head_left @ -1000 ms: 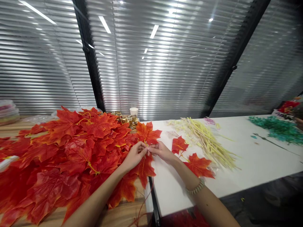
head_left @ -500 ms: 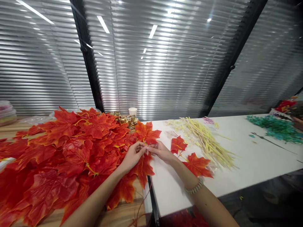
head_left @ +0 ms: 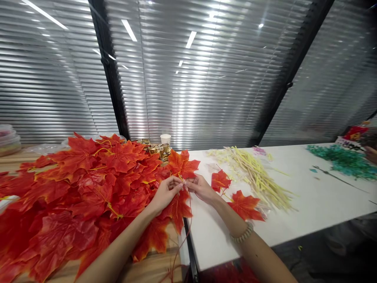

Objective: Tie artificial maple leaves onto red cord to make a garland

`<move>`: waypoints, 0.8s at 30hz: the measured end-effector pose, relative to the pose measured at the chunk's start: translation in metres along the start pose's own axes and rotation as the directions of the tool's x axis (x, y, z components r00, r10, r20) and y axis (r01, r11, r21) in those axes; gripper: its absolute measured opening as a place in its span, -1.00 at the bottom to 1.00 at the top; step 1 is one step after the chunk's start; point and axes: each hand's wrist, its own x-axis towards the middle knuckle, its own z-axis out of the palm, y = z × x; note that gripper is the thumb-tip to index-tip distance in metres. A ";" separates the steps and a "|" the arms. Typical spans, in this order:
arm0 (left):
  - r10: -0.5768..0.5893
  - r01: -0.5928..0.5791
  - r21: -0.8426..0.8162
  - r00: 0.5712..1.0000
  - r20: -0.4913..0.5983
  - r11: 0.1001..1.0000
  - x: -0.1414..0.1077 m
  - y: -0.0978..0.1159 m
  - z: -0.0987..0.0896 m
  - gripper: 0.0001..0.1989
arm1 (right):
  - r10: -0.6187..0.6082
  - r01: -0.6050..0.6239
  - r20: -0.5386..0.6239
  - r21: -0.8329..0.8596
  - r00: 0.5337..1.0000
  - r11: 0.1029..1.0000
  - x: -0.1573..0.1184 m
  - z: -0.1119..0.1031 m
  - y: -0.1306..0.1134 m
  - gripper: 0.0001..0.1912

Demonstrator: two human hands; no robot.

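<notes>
My left hand [head_left: 168, 192] and my right hand [head_left: 202, 188] meet fingertip to fingertip near the middle of the view. Both are closed in a pinch at the stem of an orange-red maple leaf [head_left: 183, 164], which spreads out just beyond them. A thin red cord [head_left: 190, 220] hangs from between the fingers and runs down past the table edge. Below my left hand another red leaf [head_left: 176, 210] hangs over the table seam. Two more leaves, one small [head_left: 220, 180] and one larger [head_left: 246, 206], lie right of my right hand.
A large heap of red leaves [head_left: 73, 196] covers the wooden table at left. Behind it are gold packets [head_left: 160, 151] and a paper cup [head_left: 165, 138]. Yellow stems [head_left: 256, 175] and teal foliage [head_left: 341, 159] lie on the white table [head_left: 303, 204]. A person's hand [head_left: 370, 154] shows far right.
My right fingers have shifted slightly, still against my left. The red cord now shows higher up, looping beside my right hand. The leaf at my fingers and the small leaf moved slightly left.
</notes>
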 end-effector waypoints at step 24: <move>0.048 -0.044 0.067 0.998 -0.052 0.997 0.002 -0.003 -0.003 -0.80 | 0.015 -0.017 0.046 0.037 0.999 0.999 -0.002 -0.002 -0.001 -0.66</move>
